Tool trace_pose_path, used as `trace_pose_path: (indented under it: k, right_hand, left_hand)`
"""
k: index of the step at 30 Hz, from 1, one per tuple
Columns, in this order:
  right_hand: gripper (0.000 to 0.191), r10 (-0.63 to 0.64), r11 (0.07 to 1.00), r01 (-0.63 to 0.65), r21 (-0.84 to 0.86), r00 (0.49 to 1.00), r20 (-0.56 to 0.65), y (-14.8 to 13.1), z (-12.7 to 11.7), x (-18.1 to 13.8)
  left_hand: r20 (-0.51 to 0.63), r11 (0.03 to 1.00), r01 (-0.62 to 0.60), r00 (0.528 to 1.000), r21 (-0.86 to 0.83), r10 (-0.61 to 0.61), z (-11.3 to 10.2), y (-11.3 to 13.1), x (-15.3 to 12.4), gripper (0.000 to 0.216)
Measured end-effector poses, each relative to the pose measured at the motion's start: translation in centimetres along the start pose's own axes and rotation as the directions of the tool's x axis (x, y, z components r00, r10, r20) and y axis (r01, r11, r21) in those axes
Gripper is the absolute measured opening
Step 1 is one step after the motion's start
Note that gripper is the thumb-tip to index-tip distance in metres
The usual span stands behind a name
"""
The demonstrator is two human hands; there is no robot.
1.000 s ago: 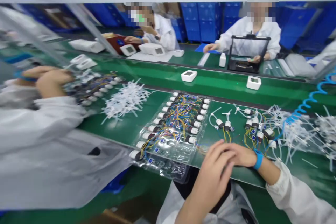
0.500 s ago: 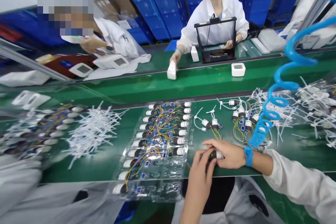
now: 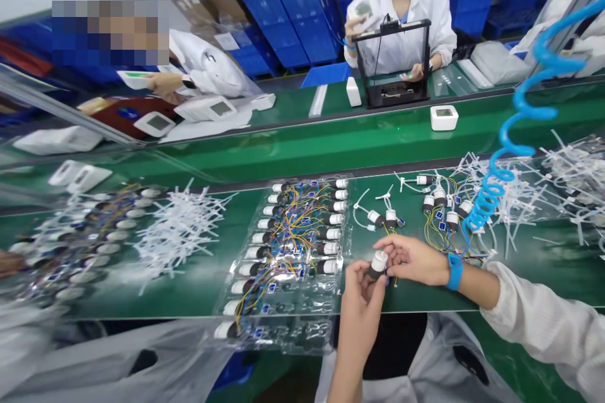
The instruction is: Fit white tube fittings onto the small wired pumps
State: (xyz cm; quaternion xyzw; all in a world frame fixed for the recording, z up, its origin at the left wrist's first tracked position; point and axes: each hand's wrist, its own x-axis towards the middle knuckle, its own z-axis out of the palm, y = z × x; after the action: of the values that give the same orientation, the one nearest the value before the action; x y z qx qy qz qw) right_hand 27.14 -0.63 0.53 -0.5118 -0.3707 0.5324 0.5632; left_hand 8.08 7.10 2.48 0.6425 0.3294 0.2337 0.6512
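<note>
My left hand (image 3: 363, 295) holds a small cylindrical motor (image 3: 378, 264) with a white cap and a dark body, its white end tilted up. Close against its right side is my right hand (image 3: 413, 259), fingers curled and thumb drawn in; what they pinch is too small to make out. Left of my hands lies a clear plastic tray (image 3: 302, 321), with rows of similar motors (image 3: 331, 219) and their coloured wires in it. Beyond my hands, two motors (image 3: 390, 219) with white tubes and ties rest on the green bench (image 3: 189, 293).
More wired motors (image 3: 452, 220) lie to the right, beside a coiled blue air hose (image 3: 503, 173). White ties form a pile (image 3: 182, 227) at left. Across the bench, a co-worker (image 3: 439, 19) sits behind a black frame (image 3: 392, 97); a white device (image 3: 444, 118) stands nearby.
The motor has been raised and turned, its white end now upward. My right hand has opened away from it slightly. The co-worker opposite has lifted a white device off the green ledge.
</note>
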Motion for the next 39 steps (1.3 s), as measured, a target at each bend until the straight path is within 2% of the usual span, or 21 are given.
trace_pose_path:
  k: [3,6,8,12,15,17,19,21,22,24,27,30,34,37,39]
  right_hand:
    - [0.050,0.023,0.996,-0.024,0.083,1.000,0.009,-0.6,-0.1,0.0]
    - [0.045,0.034,0.991,-0.036,0.130,0.999,0.017,-1.0,0.0,-0.1]
    - [0.043,0.039,0.989,-0.042,0.139,0.999,0.029,-1.1,0.1,-0.3]
    - [0.039,0.002,0.998,-0.004,0.061,0.999,0.033,-1.8,-0.1,-0.5]
    - [0.034,-0.095,0.994,0.091,-0.062,0.993,-0.064,-3.0,-1.6,-0.4]
    - [0.027,-0.255,0.947,0.198,-0.251,0.942,-0.220,-4.0,-3.2,-0.2]
    - [0.019,-0.447,0.835,0.248,-0.492,0.825,-0.344,-4.8,-5.0,0.0]
    - [0.017,-0.574,0.724,0.208,-0.658,0.711,-0.407,-5.4,-6.8,0.1]
    - [0.018,-0.602,0.691,0.167,-0.704,0.673,-0.431,-5.7,-7.6,0.1]
    - [0.019,-0.613,0.646,0.065,-0.760,0.638,-0.466,-6.2,-9.2,-0.3]
    - [0.021,-0.599,0.588,-0.051,-0.807,0.644,-0.477,-7.0,-11.3,-1.4]
    - [0.025,-0.603,0.600,-0.083,-0.796,0.606,-0.518,-8.0,-13.1,-2.6]
    - [0.025,-0.598,0.687,-0.090,-0.721,0.493,-0.631,-9.0,-14.6,-3.5]
    - [0.025,-0.607,0.721,-0.065,-0.690,0.422,-0.674,-9.6,-15.3,-4.3]
    - [0.027,-0.632,0.723,-0.060,-0.688,0.344,-0.694,-9.8,-16.0,-5.4]
  left_hand:
    - [0.010,1.000,-0.002,1.000,-0.017,0.002,0.2,0.3,-0.3,0.043]
    - [0.038,0.999,0.033,0.999,-0.028,-0.032,0.4,0.5,-0.5,0.040]
    - [0.012,0.997,0.054,0.998,-0.051,-0.054,0.7,0.0,-0.5,0.039]
    - [-0.083,0.996,0.051,0.995,-0.071,-0.057,1.2,-1.4,-0.2,0.043]
    - [-0.103,0.999,0.028,0.994,-0.041,-0.032,1.3,-1.8,0.1,0.040]
    - [-0.082,0.999,-0.036,0.996,-0.003,0.035,1.4,-1.6,0.4,0.033]
    - [-0.040,0.991,-0.128,0.991,0.030,0.130,1.6,-1.3,0.6,0.026]
    - [-0.001,0.976,-0.210,0.978,0.049,0.210,1.7,-1.3,0.8,0.019]
    - [0.019,0.970,-0.238,0.971,0.056,0.237,1.7,-1.4,0.9,0.016]
    - [0.060,0.959,-0.277,0.960,0.062,0.273,1.6,-1.8,0.9,0.010]
    - [0.109,0.951,-0.305,0.949,0.061,0.297,1.3,-2.3,1.0,0.008]
    - [0.145,0.951,-0.301,0.946,0.070,0.289,1.1,-2.5,1.1,0.010]
    - [0.172,0.955,-0.284,0.948,0.083,0.267,1.0,-2.7,1.4,0.013]
    - [0.164,0.973,-0.229,0.961,0.037,0.220,1.1,-3.4,1.6,0.017]
    - [0.144,0.983,-0.186,0.972,-0.004,0.185,1.1,-4.1,1.7,0.021]
